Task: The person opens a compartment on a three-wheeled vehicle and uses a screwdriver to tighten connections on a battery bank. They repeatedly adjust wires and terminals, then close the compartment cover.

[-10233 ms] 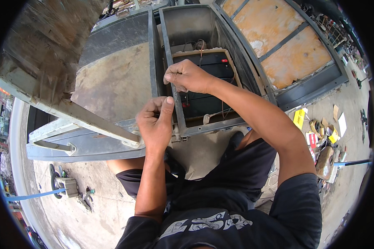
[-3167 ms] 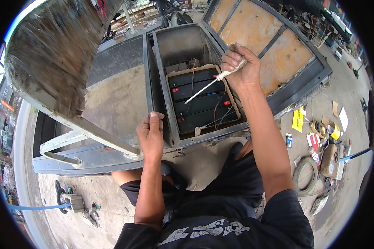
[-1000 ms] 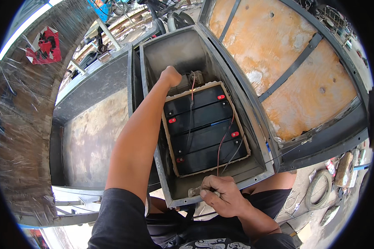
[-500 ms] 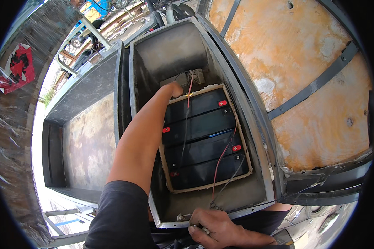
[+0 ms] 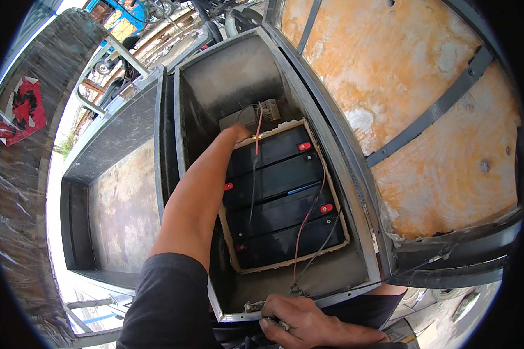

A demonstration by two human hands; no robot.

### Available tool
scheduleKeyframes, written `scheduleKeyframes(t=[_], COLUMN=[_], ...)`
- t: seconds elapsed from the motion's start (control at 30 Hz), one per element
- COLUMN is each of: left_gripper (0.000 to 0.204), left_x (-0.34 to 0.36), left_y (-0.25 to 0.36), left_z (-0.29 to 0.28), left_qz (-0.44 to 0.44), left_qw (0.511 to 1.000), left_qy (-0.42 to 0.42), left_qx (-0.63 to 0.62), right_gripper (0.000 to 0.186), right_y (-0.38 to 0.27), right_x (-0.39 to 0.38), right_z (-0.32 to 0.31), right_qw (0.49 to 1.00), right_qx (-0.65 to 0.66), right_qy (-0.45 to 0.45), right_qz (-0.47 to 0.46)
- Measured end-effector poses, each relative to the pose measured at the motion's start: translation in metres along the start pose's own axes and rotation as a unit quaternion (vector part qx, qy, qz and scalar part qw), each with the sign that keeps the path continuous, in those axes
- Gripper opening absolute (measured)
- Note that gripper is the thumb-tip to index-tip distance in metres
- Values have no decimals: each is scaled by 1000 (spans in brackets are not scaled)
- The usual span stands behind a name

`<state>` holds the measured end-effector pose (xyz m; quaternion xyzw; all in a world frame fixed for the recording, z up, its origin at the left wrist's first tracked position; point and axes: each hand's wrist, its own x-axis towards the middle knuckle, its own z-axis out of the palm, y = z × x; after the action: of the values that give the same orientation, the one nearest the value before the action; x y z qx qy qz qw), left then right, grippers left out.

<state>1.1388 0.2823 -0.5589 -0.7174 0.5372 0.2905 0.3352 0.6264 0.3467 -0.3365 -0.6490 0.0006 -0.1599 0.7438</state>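
My left hand (image 5: pixel 237 133) reaches down at the far left corner of a group of black batteries (image 5: pixel 273 174), next to a grey box (image 5: pixel 239 118). Its fingers are hidden from sight. The batteries lie side by side inside a pale, rough-edged border, with red terminal covers (image 5: pixel 304 146) on some of them. A red and black cable (image 5: pixel 256 152) runs across their left part; a thin red wire (image 5: pixel 300 232) crosses the right part toward the near rim. At that rim my right hand (image 5: pixel 303 320) is closed around a small greyish thing I cannot make out.
The metal compartment (image 5: pixel 361 244) has raised walls around the batteries. A tan, stained lid (image 5: pixel 425 116) with dark metal straps stands open at the right. To the left is another shallow metal bin (image 5: pixel 122 203). Coiled wires (image 5: pixel 269 109) lie at the compartment's far end.
My left hand has sunk a little lower beside the batteries' far corner, so less of it shows. The whole view has shifted slightly. My right hand stays at the near rim.
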Motion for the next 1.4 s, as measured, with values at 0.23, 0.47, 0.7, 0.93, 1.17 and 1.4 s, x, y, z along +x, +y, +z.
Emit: scheduleKeyframes(t=[0.23,0.47,0.7,0.93,1.17,1.4], left_gripper=[31,30,34,40,39,37], left_x=[0,-73,-119,-143,-141,-133], left_y=[8,18,20,33,31,18], left_z=[11,-44,-78,-81,-86,-88], left_qz=[-171,-216,-87,-45,-21,-9], left_qw=[930,610,597,625,590,579], left_qy=[187,345,257,235,211,170], left_qx=[-265,-679,-755,-743,-779,-797], right_gripper=[11,13,12,10,8,6], right_y=[2,3,-3,-5,-5,-7], right_x=[-3,-5,-4,-4,-1,2], right_z=[-4,-7,-4,0,5,10], right_qw=[998,997,998,998,998,998], right_qx=[-36,-29,-11,-17,-46,-45], right_qy=[-47,-57,-36,-27,-12,-4], right_qz=[18,37,42,61,44,41])
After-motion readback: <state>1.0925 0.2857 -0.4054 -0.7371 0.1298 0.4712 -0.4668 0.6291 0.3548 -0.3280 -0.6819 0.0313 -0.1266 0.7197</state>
